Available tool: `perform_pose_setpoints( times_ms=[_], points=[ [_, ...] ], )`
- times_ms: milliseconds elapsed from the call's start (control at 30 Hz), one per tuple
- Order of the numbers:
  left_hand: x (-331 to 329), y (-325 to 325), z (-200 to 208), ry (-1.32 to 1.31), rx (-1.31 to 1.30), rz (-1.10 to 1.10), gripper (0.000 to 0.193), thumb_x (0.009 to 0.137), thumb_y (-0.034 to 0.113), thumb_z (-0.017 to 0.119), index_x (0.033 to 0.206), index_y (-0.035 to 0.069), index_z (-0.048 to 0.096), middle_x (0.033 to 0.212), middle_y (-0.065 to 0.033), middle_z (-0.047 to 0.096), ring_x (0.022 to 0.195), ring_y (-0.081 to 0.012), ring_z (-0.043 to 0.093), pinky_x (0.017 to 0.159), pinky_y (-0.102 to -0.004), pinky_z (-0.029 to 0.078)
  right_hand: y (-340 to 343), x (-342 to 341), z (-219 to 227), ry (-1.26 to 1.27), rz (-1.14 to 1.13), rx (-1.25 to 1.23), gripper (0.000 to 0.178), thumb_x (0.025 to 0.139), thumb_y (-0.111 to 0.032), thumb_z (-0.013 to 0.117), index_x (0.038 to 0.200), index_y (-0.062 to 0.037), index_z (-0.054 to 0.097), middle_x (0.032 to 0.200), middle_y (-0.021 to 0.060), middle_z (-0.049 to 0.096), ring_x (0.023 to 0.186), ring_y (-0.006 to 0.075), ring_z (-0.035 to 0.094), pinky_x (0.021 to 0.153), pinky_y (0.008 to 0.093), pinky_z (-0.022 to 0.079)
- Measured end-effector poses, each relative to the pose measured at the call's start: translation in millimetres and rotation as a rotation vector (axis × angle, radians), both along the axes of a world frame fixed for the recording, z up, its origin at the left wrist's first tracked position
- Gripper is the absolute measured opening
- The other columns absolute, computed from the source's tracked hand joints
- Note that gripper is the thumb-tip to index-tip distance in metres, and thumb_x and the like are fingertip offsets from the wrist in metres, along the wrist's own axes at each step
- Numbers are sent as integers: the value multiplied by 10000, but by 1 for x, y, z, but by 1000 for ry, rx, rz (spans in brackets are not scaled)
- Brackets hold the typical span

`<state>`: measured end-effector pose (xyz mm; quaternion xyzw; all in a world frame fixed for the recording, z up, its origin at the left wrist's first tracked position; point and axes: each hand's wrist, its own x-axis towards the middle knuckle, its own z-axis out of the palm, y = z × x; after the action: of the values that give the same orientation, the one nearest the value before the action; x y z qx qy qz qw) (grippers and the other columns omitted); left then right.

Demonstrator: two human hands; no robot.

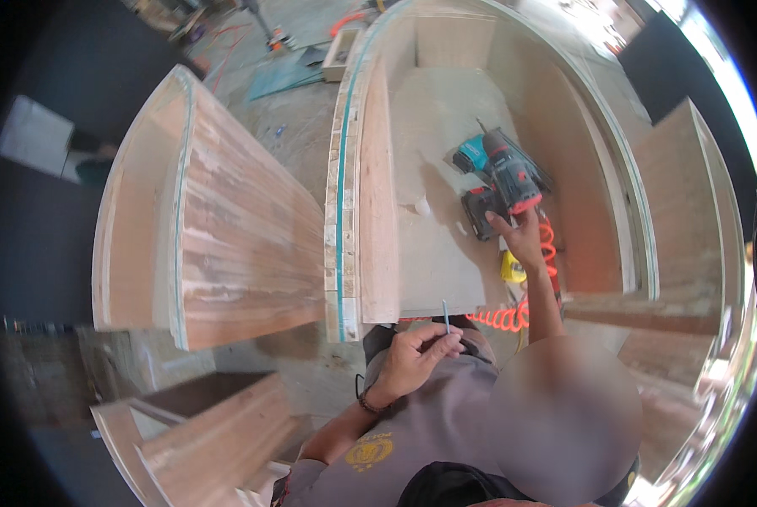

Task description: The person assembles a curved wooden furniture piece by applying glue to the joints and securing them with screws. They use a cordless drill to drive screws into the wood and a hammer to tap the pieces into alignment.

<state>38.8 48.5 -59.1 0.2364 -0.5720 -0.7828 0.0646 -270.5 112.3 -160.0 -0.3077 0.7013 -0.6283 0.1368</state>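
My right hand (pixel 522 240) is at the rear of a dark grey and red cordless drill (pixel 507 169), thumb beside its battery. The other fingers are partly hidden behind the drill body. A bit points up and left from its front. My left hand (pixel 420 355) is closer to my body, just off the near edge of the curved wooden cabinet (pixel 433 291). It pinches a thin, pale blue stick (pixel 446 314) that stands roughly upright. Beside the drill, inside the cabinet, lies a teal power tool (pixel 471 153), partly covered by the drill.
A coiled orange air hose (pixel 547 245) runs beside my right wrist and over the cabinet's near edge. Next to it sits a yellow object (pixel 512 267). Another curved wooden unit (pixel 243 228) stands left; more wooden cases (pixel 226 439) are at lower left and right.
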Motion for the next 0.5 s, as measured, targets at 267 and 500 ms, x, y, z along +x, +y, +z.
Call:
perform_pose_setpoints(
  times_ms=[267,500],
  points=[
    [-98,7,-6,56,71,495,336,1044,290,608,1101,-32,683,920,-72,720,858,-139,700,848,-306,583,-38,-22,12,-208,221,-106,424,905,-3,691,1316,-21,589,1085,76,685,852,128,661,732,291,555],
    [-175,-42,6,217,323,810,338,1064,286,559,1243,0,579,1162,-113,665,1056,-196,666,936,-362,565,13,-5,119,-403,447,-182,358,849,51,646,1202,13,597,1013,101,668,682,146,644,623,311,548]
  ],
)
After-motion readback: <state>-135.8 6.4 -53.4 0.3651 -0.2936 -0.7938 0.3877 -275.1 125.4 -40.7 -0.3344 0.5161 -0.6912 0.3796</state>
